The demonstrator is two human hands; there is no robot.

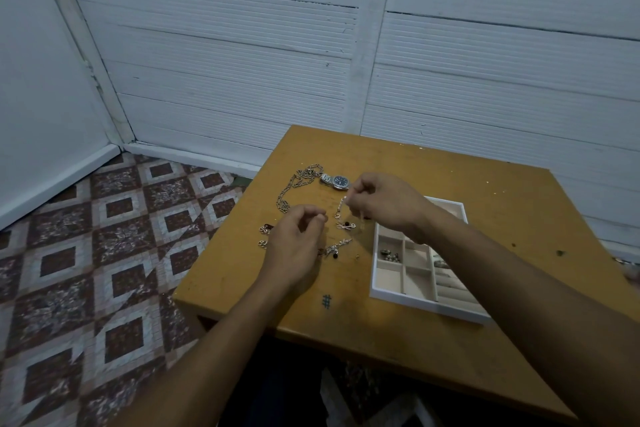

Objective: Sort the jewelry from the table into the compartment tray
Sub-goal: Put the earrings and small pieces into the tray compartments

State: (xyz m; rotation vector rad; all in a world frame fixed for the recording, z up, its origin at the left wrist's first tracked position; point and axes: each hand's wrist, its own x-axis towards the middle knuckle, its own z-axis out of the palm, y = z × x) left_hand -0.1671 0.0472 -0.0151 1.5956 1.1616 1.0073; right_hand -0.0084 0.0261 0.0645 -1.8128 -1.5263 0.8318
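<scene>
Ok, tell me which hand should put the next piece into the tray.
Right. The right hand pinches a thin chain and is next to the tray. The left hand is farther from it, over the loose pieces; what it holds is unclear.

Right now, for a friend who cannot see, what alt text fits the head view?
A person's right hand pinches a thin chain above a wooden table, the left hand curled beside it. A watch, a long necklace and small pieces lie loose; a white compartment tray at right holds a few items.
</scene>
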